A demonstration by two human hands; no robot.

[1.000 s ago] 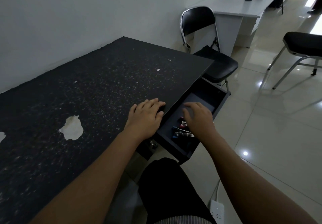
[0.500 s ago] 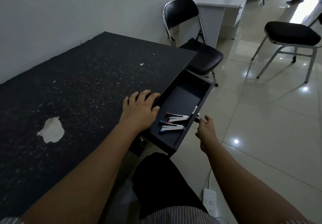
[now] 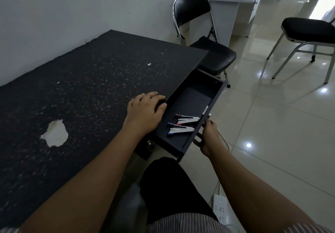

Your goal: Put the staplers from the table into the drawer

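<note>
Two staplers (image 3: 183, 125) lie in the open drawer (image 3: 192, 104); left hand (image 3: 145, 112) flat, right hand (image 3: 208, 136) fingers gripping its front.

Bare forearms, striped shirt hem (image 3: 183, 222), dark trousers (image 3: 168, 187)

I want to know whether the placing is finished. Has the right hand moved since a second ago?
Yes. The right hand has left the inside of the drawer, where it covered the staplers, and is now outside its front panel.

Single head-worn view looks forward and down, close over the table (image 3: 90, 87).
</note>
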